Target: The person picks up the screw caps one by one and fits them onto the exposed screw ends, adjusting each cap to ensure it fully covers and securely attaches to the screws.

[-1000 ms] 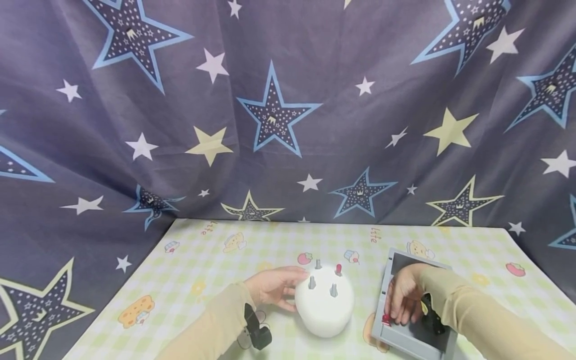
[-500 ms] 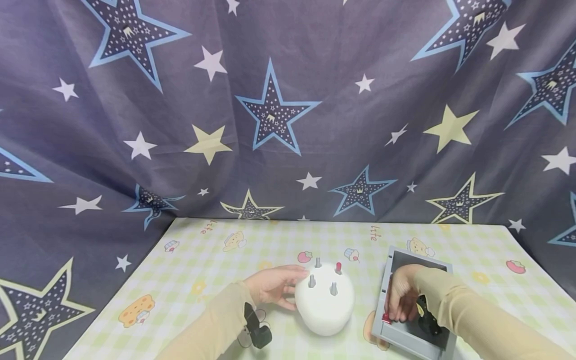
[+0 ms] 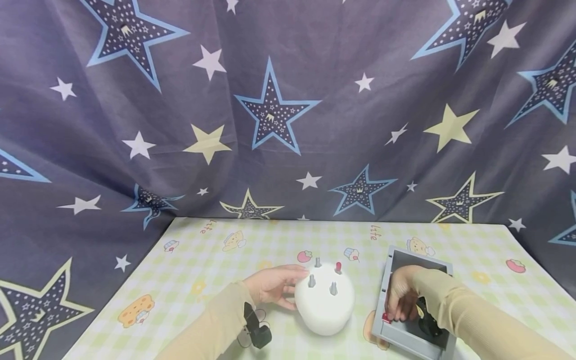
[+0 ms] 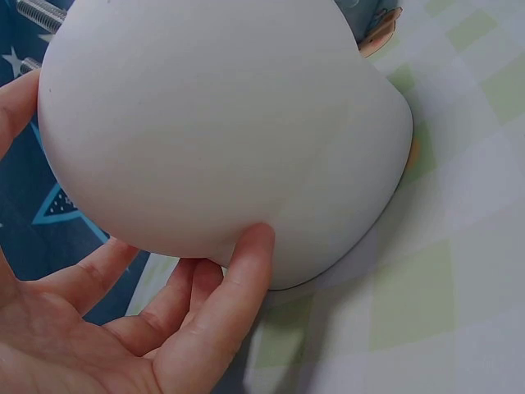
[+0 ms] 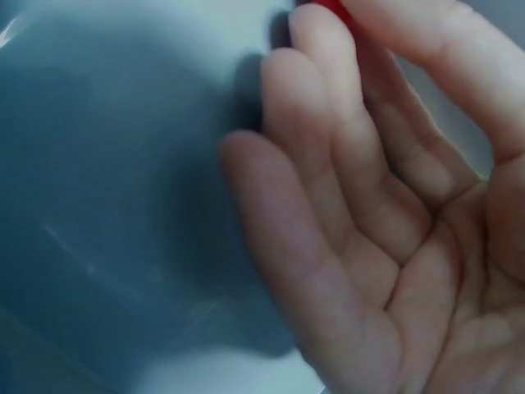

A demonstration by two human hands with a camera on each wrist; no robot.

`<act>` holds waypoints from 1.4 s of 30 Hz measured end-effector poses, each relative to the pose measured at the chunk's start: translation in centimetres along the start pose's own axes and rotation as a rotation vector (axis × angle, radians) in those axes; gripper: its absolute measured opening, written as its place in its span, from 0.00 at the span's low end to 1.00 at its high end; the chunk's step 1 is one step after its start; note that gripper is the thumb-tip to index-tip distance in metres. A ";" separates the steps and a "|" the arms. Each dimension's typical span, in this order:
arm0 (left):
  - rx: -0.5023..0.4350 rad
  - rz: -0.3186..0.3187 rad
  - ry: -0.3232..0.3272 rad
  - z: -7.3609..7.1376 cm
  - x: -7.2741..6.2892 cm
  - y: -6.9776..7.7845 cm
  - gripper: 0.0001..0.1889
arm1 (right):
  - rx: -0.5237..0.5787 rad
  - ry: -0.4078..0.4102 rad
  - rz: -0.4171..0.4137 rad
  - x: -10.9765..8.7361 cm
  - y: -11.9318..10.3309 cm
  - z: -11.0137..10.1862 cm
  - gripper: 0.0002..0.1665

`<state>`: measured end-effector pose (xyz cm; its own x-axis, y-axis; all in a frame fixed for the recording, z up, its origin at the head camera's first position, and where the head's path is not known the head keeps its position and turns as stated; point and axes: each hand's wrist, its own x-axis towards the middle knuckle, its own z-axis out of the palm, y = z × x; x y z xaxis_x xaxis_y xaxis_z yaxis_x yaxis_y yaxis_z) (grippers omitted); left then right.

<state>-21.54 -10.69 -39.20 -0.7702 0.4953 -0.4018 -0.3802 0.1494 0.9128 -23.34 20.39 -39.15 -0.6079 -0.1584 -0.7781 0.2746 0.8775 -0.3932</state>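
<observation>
The left hand, fingers spread, rests against the white rounded body, pegs on top, one with a red cap! Over in the grey tray, near-left corner, the right hand seems to pinch a red piece, though the wrist view crops it. Picking-up looks in hand; next calls for a firm, clean lift.

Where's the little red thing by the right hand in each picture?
Head: low, right of the middle; the red thing is in the near left corner of the grey tray.
Left wrist: I can't see it there.
Right wrist: at the top edge, a bit right of the middle.
Landmark: the right hand, in the head and right wrist views.
</observation>
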 end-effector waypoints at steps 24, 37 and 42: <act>0.000 0.003 0.001 -0.1 -0.1 0.2 0.26 | 0.000 -0.055 -0.034 -0.3 0.0 -0.8 0.04; -0.008 0.002 0.008 0.0 -0.1 0.1 0.24 | -0.001 -0.123 -0.024 0.0 0.3 -1.1 0.05; -0.012 -0.001 0.011 0.0 -0.1 0.0 0.23 | 0.004 -0.125 -0.036 0.2 0.6 -1.0 0.06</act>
<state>-21.48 -10.77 -39.18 -0.7755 0.4853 -0.4038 -0.3870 0.1399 0.9114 -24.05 21.35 -39.09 -0.5194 -0.2451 -0.8187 0.2578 0.8685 -0.4235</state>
